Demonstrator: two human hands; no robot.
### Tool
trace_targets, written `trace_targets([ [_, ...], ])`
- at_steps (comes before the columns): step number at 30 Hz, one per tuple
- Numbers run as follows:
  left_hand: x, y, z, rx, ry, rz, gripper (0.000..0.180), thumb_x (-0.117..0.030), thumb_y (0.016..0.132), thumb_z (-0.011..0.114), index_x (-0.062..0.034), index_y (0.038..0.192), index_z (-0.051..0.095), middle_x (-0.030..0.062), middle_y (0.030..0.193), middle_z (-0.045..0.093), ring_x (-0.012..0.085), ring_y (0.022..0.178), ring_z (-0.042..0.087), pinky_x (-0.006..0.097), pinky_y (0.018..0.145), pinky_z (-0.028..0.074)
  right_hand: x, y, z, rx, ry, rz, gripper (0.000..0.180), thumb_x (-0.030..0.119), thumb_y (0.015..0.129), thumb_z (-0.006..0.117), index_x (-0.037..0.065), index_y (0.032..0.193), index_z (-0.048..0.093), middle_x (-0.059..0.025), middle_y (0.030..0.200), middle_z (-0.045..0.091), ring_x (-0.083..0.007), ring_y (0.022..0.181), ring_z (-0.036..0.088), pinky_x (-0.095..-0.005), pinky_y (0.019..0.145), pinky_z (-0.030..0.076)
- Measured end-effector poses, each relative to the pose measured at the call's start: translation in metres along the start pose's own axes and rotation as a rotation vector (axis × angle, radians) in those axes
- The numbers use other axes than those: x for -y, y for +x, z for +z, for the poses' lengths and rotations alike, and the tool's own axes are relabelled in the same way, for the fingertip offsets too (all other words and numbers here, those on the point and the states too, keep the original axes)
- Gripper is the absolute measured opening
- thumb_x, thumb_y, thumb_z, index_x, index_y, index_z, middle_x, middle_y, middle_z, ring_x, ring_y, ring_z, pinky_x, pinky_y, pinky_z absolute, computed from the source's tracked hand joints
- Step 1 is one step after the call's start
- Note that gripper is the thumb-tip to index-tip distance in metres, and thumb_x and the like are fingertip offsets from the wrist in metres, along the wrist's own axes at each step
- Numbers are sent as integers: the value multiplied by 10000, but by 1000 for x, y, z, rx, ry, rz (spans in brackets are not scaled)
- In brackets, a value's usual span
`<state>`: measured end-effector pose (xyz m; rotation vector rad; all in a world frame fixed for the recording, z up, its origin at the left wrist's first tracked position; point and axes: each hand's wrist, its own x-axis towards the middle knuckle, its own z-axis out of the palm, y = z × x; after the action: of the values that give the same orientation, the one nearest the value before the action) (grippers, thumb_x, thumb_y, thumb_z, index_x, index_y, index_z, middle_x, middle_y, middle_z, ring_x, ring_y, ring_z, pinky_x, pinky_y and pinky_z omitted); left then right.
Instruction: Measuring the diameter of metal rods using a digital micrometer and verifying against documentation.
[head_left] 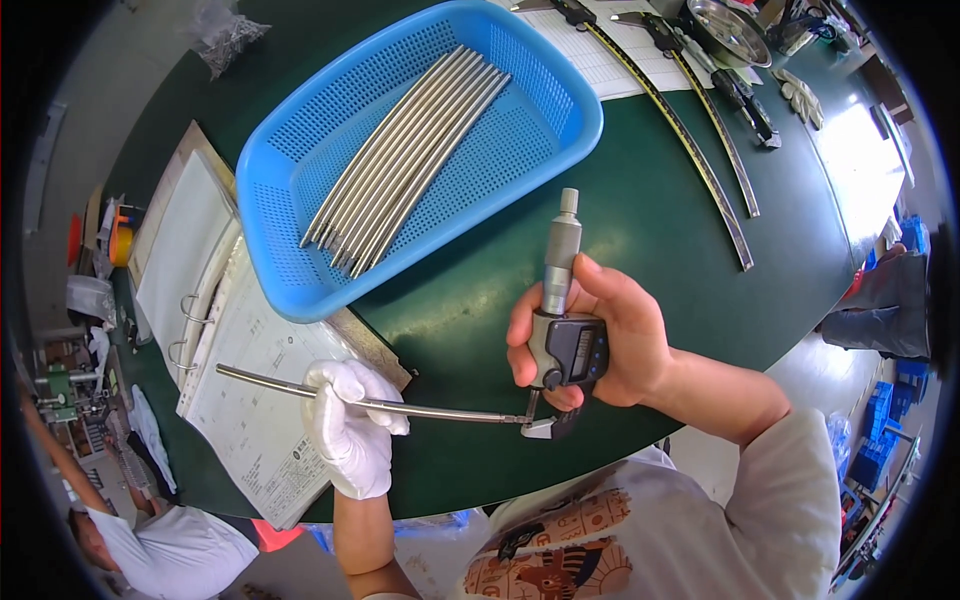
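Note:
My left hand (350, 425), in a white glove, is closed round a thin metal rod (450, 411) that lies almost level across the view. My bare right hand (625, 340) grips a digital micrometer (563, 345), its thimble pointing up and away from me. The rod's right end sits at the micrometer's jaws; whether both faces touch it is too small to tell. Beyond my hands stands a blue perforated basket (262, 210) with several similar metal rods (405, 160) lying side by side in it.
An open ring binder (250, 400) with printed sheets lies under and beyond my left hand. Long calipers (690, 150) rest at the far right on paper, near a round metal dish (728, 32) and gloves (800, 98). Another person (170, 550) is at lower left.

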<state>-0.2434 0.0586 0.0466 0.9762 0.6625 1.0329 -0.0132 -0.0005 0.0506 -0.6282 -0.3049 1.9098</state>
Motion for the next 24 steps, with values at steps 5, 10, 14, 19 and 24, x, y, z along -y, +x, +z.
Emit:
trace_targets([
  [5,1,0,0,2,-9,-4,236,-265,921,393,-75,785,424,69,552,437,144,419,430,244,388,387,0,-1,0,5,-31,-10,583,534,871,277,24,896,559,-117,729,607,-131,458,504,-222,419,407],
  [10,1,0,1,8,15,2,239,-269,917,397,-72,783,425,73,543,436,147,411,427,245,387,385,0,-1,2,-31,-75,3,584,550,874,291,30,884,559,-99,714,605,-118,455,497,-216,419,405],
  [14,1,0,0,14,25,8,242,-272,916,399,-71,783,425,75,539,436,149,406,423,246,387,386,0,-1,4,-83,-148,23,609,576,861,291,30,871,560,-97,702,604,-120,440,485,-218,417,400],
  [19,1,0,1,7,26,3,246,-273,920,393,-72,783,423,71,552,430,149,425,434,242,389,388,1,-1,2,-38,-72,34,683,615,835,241,17,880,566,-111,714,608,-136,447,486,-229,419,397],
  [24,1,0,1,6,20,-3,244,-274,921,394,-75,783,422,68,560,430,147,433,439,240,392,391,1,-1,0,-29,-40,54,704,602,838,203,2,892,567,-132,728,607,-145,489,505,-234,433,403],
])
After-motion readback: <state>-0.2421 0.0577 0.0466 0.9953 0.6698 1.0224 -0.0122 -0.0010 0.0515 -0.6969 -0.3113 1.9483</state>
